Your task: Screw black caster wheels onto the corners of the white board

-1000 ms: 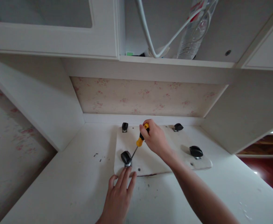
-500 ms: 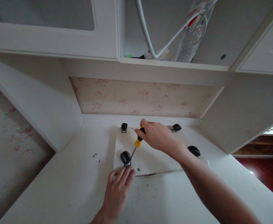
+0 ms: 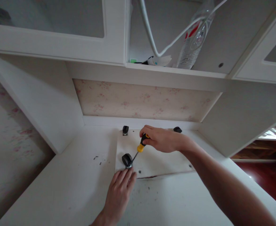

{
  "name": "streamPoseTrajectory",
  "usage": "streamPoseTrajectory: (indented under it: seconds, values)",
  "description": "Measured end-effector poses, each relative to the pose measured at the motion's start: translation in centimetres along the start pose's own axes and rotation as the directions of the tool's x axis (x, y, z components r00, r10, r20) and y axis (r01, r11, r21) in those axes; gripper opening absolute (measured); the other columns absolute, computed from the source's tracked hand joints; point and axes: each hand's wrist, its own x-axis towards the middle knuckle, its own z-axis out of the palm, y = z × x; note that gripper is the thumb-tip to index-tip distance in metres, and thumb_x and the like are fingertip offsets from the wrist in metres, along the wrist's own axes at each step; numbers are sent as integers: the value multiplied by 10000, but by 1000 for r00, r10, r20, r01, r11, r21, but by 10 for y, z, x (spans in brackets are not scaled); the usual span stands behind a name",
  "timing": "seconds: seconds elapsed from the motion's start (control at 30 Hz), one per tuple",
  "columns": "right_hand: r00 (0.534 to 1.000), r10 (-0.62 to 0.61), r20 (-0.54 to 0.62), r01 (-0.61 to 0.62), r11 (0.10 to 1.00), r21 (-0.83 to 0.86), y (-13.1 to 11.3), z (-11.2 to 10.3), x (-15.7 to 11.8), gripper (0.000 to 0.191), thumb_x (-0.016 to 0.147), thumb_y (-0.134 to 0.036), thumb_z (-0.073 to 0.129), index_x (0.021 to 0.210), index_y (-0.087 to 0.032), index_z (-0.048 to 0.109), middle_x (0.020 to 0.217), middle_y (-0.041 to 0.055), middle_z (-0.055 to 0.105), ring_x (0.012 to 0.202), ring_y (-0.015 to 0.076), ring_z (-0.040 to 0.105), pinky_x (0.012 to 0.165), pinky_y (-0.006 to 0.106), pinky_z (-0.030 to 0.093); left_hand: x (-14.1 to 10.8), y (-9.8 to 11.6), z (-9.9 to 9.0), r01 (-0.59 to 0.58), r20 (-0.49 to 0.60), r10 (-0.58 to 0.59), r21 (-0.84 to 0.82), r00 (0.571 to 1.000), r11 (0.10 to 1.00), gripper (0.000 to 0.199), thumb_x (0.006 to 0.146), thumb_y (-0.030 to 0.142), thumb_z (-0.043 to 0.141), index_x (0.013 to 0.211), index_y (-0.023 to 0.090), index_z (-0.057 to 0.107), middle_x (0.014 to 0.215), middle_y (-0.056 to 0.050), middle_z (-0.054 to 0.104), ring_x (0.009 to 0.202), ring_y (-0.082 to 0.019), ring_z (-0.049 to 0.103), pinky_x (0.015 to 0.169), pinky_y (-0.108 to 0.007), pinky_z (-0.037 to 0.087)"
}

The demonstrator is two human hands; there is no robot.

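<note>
In my right hand (image 3: 160, 139) is a screwdriver (image 3: 140, 147) with a yellow and black handle, tilted, its thin shaft pointing down to the left. The tip reaches the base of a black caster wheel (image 3: 127, 159) at the near left corner of a white board (image 3: 159, 164); the exact contact is too small to see. My left hand (image 3: 120, 190) lies with its fingers stretched out, fingertips at the front of that caster's metal plate. Two more casters show at the far side of the board, a left one (image 3: 125, 129) and a right one (image 3: 177, 129).
Several small dark screws (image 3: 96, 157) lie on the white desktop (image 3: 86, 188) left of the board. Overhead, a cabinet shelf (image 3: 175, 71) holds a plastic bottle (image 3: 190, 50) and a looping white cable (image 3: 149, 34). White side panels (image 3: 241, 116) stand at both sides.
My right hand has turned around the screwdriver's handle, with its wrist and forearm shifted up and right. The forearm now covers the near right caster. My left hand stays in place.
</note>
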Motion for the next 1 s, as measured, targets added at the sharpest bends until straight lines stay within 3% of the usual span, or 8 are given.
streamPoseTrajectory:
  seconds: [0.2,0.3,0.5,0.57,0.7,0.77,0.9,1.0]
  values:
    - [966,206,-158,-229,963,-142,-7,10,8,467,945,-584,393,1048,-181,607,765,125,674,718,290,645,647,372,413,2,-2,2,-25,-43,24,-21,999,999,368,940,96,455,1231,233,633,1274,-17,673,1149,-194,593,1035,-378,414]
    - [949,237,-209,-278,940,-199,-8,12,12,445,970,-535,358,957,-170,612,740,155,661,731,320,644,643,388,391,3,-3,2,-36,-42,35,-24,999,999,355,940,111,470,1224,247,634,1281,-10,666,1152,-198,589,1036,-382,411]
    - [996,92,-5,-92,990,-111,-9,-4,12,167,919,-393,530,1006,-274,609,813,23,710,694,187,641,587,271,395,2,-7,6,-79,-110,77,-16,991,997,302,956,167,481,1193,255,644,1247,1,682,1136,-180,586,1027,-353,397]
    - [993,114,7,-112,986,-127,-12,-5,12,235,928,-456,500,1014,-269,614,813,35,711,687,201,645,585,282,404,1,-9,9,-75,-148,71,-22,987,997,288,966,188,465,1172,256,654,1241,4,685,1128,-177,587,1028,-351,388]
    - [968,235,-91,-250,937,-245,-17,-2,16,587,956,-623,268,976,-155,623,824,186,683,779,350,657,668,427,427,0,-10,15,-65,-190,56,-44,980,997,328,997,206,382,1159,258,662,1214,3,700,1109,-178,597,1010,-357,388]
    - [971,232,-65,-241,935,-260,-18,-4,17,552,974,-569,265,995,-138,610,857,201,682,823,357,655,696,436,430,0,-10,15,-70,-201,59,-49,978,996,343,1003,205,360,1146,253,668,1203,-1,705,1103,-181,600,996,-360,398]
    - [985,112,133,-89,982,-169,-16,-14,16,280,951,-452,442,1086,-242,569,1009,64,704,832,204,655,694,287,439,3,-10,10,-81,-188,71,-48,980,996,338,999,188,366,1134,243,671,1196,-7,707,1101,-184,602,983,-358,414]
    - [979,161,122,-135,971,-200,-16,-15,17,408,962,-549,364,1095,-224,572,980,97,701,830,246,656,689,329,440,4,-9,8,-78,-157,70,-51,985,996,351,995,161,359,1148,241,665,1210,-11,703,1105,-192,604,978,-366,421]
